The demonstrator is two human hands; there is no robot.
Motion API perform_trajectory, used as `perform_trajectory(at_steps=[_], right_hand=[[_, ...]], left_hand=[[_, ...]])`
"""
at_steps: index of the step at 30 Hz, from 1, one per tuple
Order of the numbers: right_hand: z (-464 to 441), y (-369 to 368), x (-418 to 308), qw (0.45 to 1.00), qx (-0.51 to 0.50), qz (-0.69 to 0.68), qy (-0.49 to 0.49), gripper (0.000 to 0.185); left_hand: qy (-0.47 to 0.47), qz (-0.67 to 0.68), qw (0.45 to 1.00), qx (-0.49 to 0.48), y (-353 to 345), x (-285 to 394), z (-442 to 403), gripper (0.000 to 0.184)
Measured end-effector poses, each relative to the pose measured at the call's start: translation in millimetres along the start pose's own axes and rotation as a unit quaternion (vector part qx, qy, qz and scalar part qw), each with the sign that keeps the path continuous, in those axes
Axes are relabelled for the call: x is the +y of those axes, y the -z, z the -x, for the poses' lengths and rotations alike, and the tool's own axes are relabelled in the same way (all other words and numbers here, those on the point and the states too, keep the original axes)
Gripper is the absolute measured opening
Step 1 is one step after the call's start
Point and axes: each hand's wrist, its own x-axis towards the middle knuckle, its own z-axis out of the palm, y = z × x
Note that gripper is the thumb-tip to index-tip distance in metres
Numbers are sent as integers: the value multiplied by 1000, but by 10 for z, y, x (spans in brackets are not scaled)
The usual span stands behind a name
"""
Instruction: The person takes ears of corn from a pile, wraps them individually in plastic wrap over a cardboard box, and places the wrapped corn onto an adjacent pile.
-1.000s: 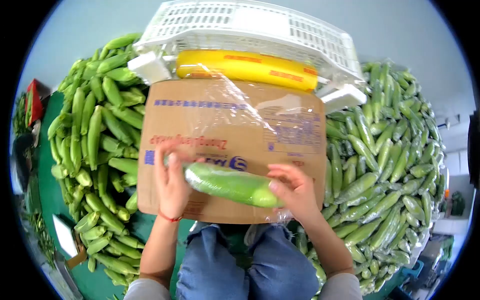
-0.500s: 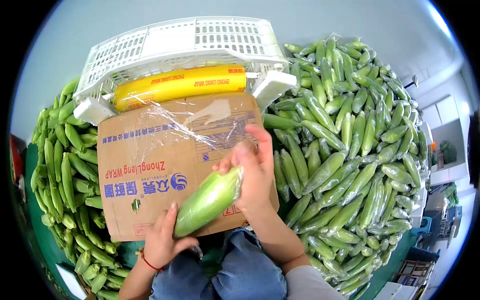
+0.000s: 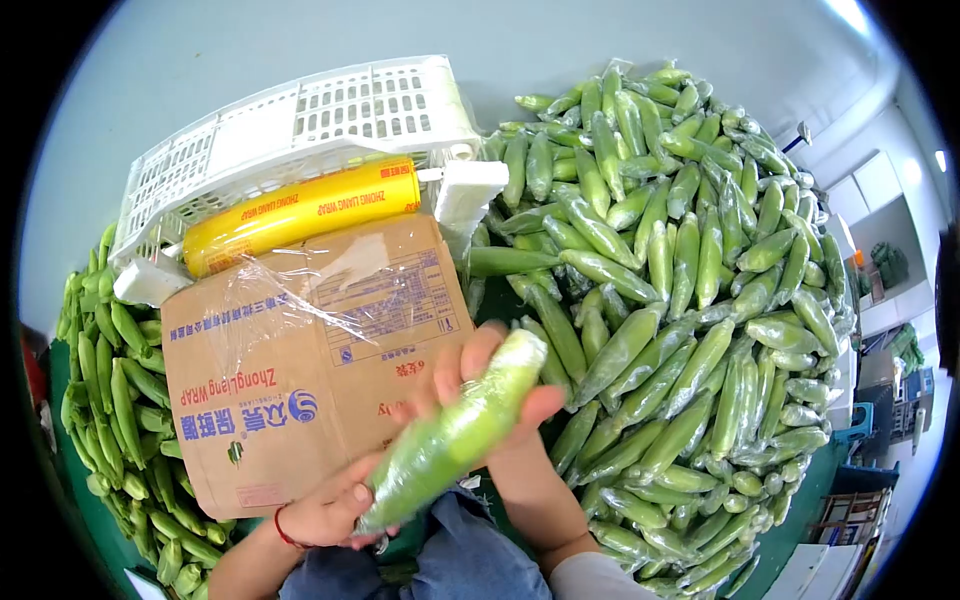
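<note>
A green ear of corn in its husk (image 3: 450, 435), covered in shiny clear film, is tilted above my lap, with its upper end toward the right. My left hand (image 3: 335, 510) grips its lower end, the thumb along the near side. Behind the upper part, my right hand (image 3: 515, 440) holds it from underneath, fingers on one side and thumb on the other; those fingers are blurred. Under and beyond the hands lies a cardboard box (image 3: 370, 385) with loose film on its top. A yellow roll of wrap (image 3: 300, 215) is mounted at the box's far edge.
Behind the roll stands a white plastic crate (image 3: 340, 110), with a white bracket (image 3: 475, 195) at its right. Film-wrapped corn (image 3: 690, 300) is heaped on the right. Corn without visible film (image 3: 120, 390) is piled on the left. Shelves and a blue stool (image 3: 855, 425) are farther right.
The corn has moved right and slightly down, with both hands on it. My right hand's fingers have shifted around its upper end. The view has turned to the right.
</note>
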Motion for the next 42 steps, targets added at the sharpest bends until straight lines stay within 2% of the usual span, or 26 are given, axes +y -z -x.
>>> perform_trajectory(at_steps=[2,3,6,7,8,9,11,12,14,15,16,17,18,19,20,21,22,24,26,28,30,32,34,35,40,42], right_hand=[[53,52,-101,1000,8,-19,3,71],[70,81,-162,1000,27,-14,7,73],[89,118,-220,978,198,-2,58,81],[46,-6,-133,957,268,-45,100,84],[-5,-75,-32,929,331,-87,139,88],[251,64,195,980,169,-46,94,64],[452,-11,417,941,265,208,40,66],[497,-7,447,885,373,276,22,70],[471,295,124,873,433,224,-20,54],[325,317,-172,863,478,156,-51,38],[365,831,-444,858,474,184,-75,31],[133,906,-762,825,482,285,-77,29],[-6,1224,-1053,766,514,378,-78,30],[-63,1580,-1249,712,466,525,-16,39],[-24,1942,-1492,599,386,701,15,48],[16,2301,-1732,428,325,841,68,57],[-23,2178,-1764,321,293,897,83,61],[-22,1510,-1338,357,215,908,37,54],[195,866,-763,411,68,908,-49,53],[480,376,-291,496,81,855,-127,52],[802,177,-1,561,191,784,-185,53],[1175,433,205,738,324,583,-103,54],[1061,374,302,735,375,557,-92,53],[987,349,315,736,389,545,-100,53],[635,596,357,706,393,582,-95,53],[422,643,389,740,388,542,-89,53]], left_hand=[[16,81,988,-129,-38,54,-107,59],[-6,53,995,-90,-136,55,-159,60],[-96,5,985,145,-187,81,-356,52],[-58,-17,986,158,-166,155,-396,45],[-91,-56,981,163,-184,177,-476,43],[-128,-96,972,171,-221,173,-607,41],[-230,-267,915,195,-146,210,-824,38],[-223,-372,879,200,-142,262,-802,41],[-197,-568,773,205,-168,393,-696,49],[-223,-585,744,233,-126,327,-610,58],[-227,-584,742,239,-44,218,-488,59],[-229,-584,738,250,75,73,-337,60],[-226,-586,733,262,187,-72,-174,61],[-218,-595,718,288,285,-210,-16,63],[-190,-611,706,304,338,-305,185,63],[-164,-623,694,321,365,-395,367,64],[-141,-634,681,338,410,-489,524,65],[-97,-658,645,376,420,-674,820,69],[-27,-693,598,402,412,-761,1078,74],[9,-694,569,441,517,-969,1254,79],[50,-700,536,469,543,-1036,1352,81],[51,-696,501,512,650,-1140,1342,77],[43,-720,433,541,752,-1254,1251,67],[13,-688,433,582,754,-1200,1160,48],[-4,-682,421,598,1083,-1100,990,48],[-21,-677,414,608,1156,-1069,907,48]])
